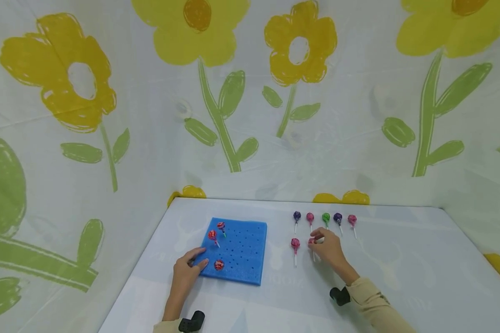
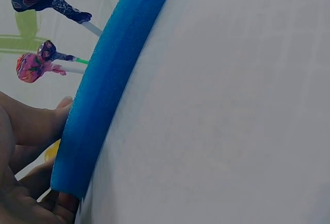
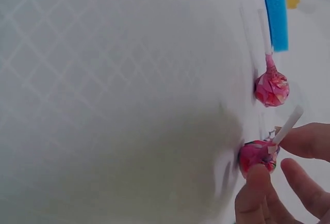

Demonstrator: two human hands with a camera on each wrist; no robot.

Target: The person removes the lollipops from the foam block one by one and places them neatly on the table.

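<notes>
My left hand (image 1: 185, 270) holds the left edge of a blue foam board (image 1: 243, 254) dotted with small holes. In the left wrist view its fingers bend round the board's edge. Three lollipops stand in the board's left part: a dark red one (image 1: 221, 225), a red one (image 1: 212, 235) and another red one (image 1: 219, 264) nearer me. Over on the right, my right hand (image 1: 328, 247) pinches a pink-wrapped lollipop (image 3: 255, 157) at its head and neck, its white stick tilted upward. Beside it lies another pink lollipop (image 1: 295, 243), stick toward me.
Behind the right hand lies a row of several lollipops, among them a purple one (image 1: 297, 215), a green one (image 1: 326, 217) and a pink one (image 1: 352, 219) at the right end. The white table (image 1: 400, 268) backs onto a flower-printed curtain (image 1: 341, 152).
</notes>
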